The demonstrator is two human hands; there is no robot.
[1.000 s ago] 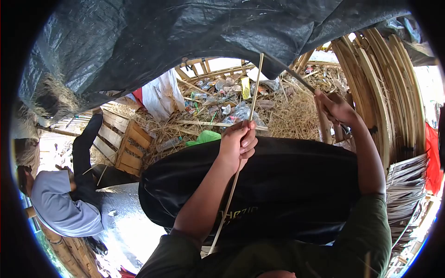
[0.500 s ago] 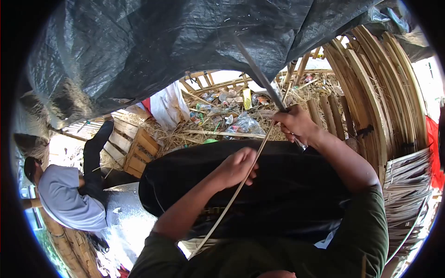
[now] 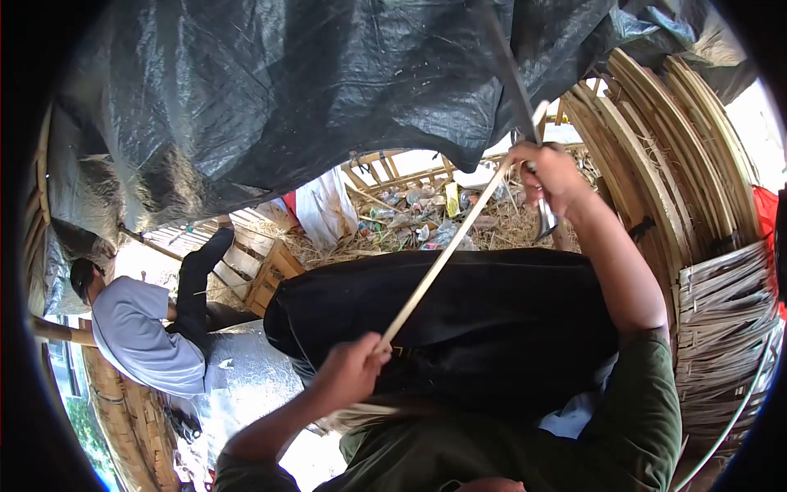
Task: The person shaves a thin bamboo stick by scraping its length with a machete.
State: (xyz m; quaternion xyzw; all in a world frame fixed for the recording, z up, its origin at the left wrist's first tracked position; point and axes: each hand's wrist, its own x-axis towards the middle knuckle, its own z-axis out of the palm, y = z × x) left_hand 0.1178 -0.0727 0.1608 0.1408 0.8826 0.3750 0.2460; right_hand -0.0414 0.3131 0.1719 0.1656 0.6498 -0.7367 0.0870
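A long, pale, narrow strip [image 3: 443, 261], which looks like split bamboo, runs slantwise between my hands. Its lower end is in my closed left hand [image 3: 351, 371], low and left of the middle. Up on the right, my right hand [image 3: 556, 179] grips the handle of a long-bladed knife [image 3: 513, 86]. The blade points up toward the dark tarp. The strip's upper part passes against the fingers of that hand beside the blade; the exact contact is blurred. Dark cloth [image 3: 459, 328] covers my lap beneath the strip.
A black tarp [image 3: 344, 74] hangs low overhead. Bundled bamboo slats [image 3: 656, 156] and a stack of thin strips [image 3: 721, 320] stand at right. Litter and straw [image 3: 426, 217] lie ahead. A person in a grey shirt [image 3: 152, 328] sits at left near a wooden crate [image 3: 275, 271].
My left hand has moved down and left and now grips the strip. My right hand has risen slightly to the right with the knife, which stands more upright.
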